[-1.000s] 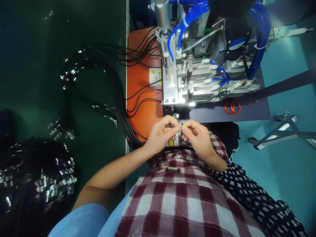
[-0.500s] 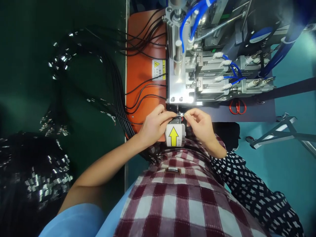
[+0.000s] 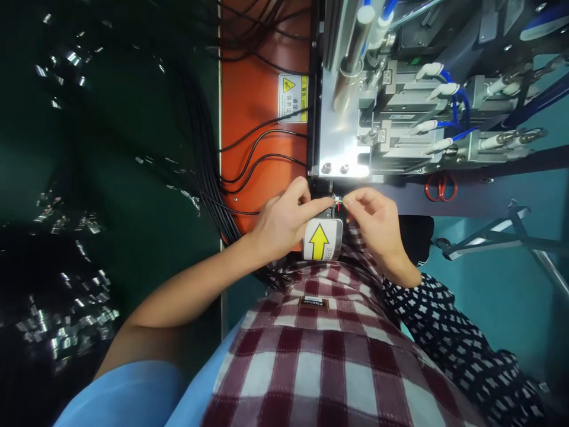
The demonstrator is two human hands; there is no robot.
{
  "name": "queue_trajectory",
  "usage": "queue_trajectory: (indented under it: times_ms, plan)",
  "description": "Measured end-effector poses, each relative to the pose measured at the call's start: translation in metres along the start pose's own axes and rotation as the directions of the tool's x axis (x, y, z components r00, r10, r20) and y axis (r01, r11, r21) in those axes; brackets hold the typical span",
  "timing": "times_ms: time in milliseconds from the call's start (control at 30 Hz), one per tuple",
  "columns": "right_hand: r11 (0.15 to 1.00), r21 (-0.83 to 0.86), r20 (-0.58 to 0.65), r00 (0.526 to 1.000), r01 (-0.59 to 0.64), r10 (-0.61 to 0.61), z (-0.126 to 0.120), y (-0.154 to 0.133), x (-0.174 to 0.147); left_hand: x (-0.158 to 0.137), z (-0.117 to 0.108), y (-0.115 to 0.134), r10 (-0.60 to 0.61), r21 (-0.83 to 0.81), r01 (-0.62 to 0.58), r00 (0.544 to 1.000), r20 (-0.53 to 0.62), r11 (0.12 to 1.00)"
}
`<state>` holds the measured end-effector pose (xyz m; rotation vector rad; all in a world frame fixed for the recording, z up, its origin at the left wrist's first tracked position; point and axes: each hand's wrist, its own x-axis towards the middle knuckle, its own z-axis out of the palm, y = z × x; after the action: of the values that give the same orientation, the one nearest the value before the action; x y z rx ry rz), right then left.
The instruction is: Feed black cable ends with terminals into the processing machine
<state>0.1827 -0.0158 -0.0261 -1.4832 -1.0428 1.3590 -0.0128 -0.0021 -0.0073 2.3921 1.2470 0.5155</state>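
Small metal part [image 3: 338,200] lies near frame centre, long axis apparently sideways; right hand [image 3: 377,228] pinches its right end, fingers closed. Left hand [image 3: 282,224] points index at its left end; grip cannot be told.

A small silvery piece [image 3: 338,200] sits just beyond the tip of the yellow arrow [image 3: 319,242], slightly to its right; a thin red strand [image 3: 338,207] shows at its near side, finer detail too small to tell.

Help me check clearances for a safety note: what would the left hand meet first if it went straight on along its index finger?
The left hand would likely meet the small shiny piece first, and may be touching it; the right hand, apparently pinching it, comes just beyond. Depth is unclear.
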Motion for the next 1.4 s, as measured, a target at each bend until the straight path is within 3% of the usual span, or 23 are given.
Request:
queue_trajectory:
  times_ms: [233,633,967,1167,1267,1400]
  plan:
    - [1.000,-0.006,-0.020,1.000,0.010,-0.010,0.0010,0.0014,0.0007,0.0004,-0.0001,0.0016,-0.015,0.100,0.012,0.999,0.037,0.995]
    - [0.999,-0.035,0.015,0.999,0.031,-0.031,0.0012,0.0028,0.0007,0.0025,-0.0015,0.0052,-0.048,0.126,0.039,0.996,0.073,0.991]
    - [0.995,-0.081,-0.048,0.997,0.063,-0.067,0.0066,0.0084,-0.0023,0.0005,0.0022,0.0038,-0.003,0.113,0.004,1.000,-0.008,0.994]
    - [0.994,-0.108,-0.020,1.000,-0.005,0.003,0.0027,0.0065,-0.0035,0.0010,0.0050,0.0010,0.018,0.066,-0.014,0.997,-0.071,0.998]
    - [0.967,-0.241,-0.069,0.993,0.078,-0.097,0.0002,0.0050,-0.0053,0.0015,0.0057,-0.0004,0.027,0.031,-0.024,0.996,-0.082,0.999]
    - [0.878,-0.407,-0.093,0.944,0.253,-0.315,0.0045,0.0037,-0.0069,0.0019,0.0052,-0.0005,0.035,0.017,-0.033,0.996,-0.086,0.999]
